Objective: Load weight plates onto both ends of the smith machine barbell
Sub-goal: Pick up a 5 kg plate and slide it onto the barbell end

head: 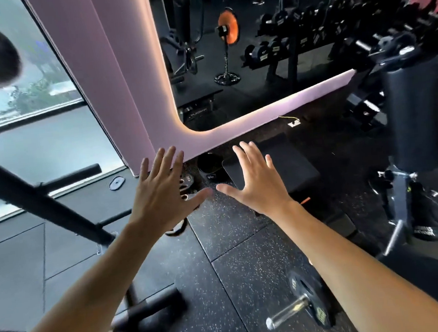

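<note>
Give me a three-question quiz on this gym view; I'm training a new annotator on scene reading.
1. True or false: the left hand grips a weight plate.
2. What sits on the barbell sleeve at the lower right? A) black plate B) orange ball C) nothing
3. Fill in: both hands, including the right hand, have their fingers ____.

Key: 1 false, both hands are empty; 2 A; 3 spread.
</note>
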The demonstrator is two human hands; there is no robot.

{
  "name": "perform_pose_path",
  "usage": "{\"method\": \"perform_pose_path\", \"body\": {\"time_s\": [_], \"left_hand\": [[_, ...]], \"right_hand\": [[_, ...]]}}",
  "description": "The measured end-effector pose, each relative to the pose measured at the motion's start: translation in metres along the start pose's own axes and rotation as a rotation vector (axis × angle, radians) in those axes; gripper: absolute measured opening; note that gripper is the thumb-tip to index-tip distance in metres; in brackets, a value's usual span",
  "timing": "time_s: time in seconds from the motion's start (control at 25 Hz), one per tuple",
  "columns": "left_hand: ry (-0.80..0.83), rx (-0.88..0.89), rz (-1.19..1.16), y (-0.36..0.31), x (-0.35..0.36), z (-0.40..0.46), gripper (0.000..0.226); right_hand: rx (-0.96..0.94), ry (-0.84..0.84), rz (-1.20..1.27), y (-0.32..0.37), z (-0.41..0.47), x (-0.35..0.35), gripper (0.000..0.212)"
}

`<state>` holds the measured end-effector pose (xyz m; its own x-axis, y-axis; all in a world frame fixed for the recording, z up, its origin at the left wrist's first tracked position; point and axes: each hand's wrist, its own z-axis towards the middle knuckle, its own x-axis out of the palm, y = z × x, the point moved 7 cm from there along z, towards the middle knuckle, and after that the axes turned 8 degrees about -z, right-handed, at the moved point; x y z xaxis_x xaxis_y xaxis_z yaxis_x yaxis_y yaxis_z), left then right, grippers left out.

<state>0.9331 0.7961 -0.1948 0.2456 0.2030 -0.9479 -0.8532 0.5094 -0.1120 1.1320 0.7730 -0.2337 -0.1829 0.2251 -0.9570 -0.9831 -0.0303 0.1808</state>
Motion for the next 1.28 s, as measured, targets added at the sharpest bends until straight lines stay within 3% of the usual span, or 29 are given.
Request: {"method": "perform_pose_path", "body": {"time_s": [0.36, 0.56, 0.8, 1.0, 1.28], "left_hand": [[0.016, -0.071, 0.02, 0.054, 0.038, 0.097, 0.108], [0.04, -0.214, 0.069, 0.092, 0.068, 0.158, 0.115], [0.135, -0.318, 0.112, 0.103, 0.132, 0.266, 0.114], [0.096, -0.459, 0.073, 0.116, 0.165, 0.336, 0.106], [0.133, -0.774, 0.078, 0.195, 0.204, 0.361, 0.106]], "right_hand": [[-0.047, 0.028, 0.095, -0.01, 0.124, 0.049, 0.109], [-0.169, 0.058, 0.138, -0.014, 0.218, 0.093, 0.114], [-0.205, 0.164, 0.196, -0.072, 0.333, 0.137, 0.114], [-0.257, 0.262, 0.174, -0.113, 0.421, 0.157, 0.119], [-0.465, 0.342, 0.116, -0.047, 0.517, 0.218, 0.117]]}}
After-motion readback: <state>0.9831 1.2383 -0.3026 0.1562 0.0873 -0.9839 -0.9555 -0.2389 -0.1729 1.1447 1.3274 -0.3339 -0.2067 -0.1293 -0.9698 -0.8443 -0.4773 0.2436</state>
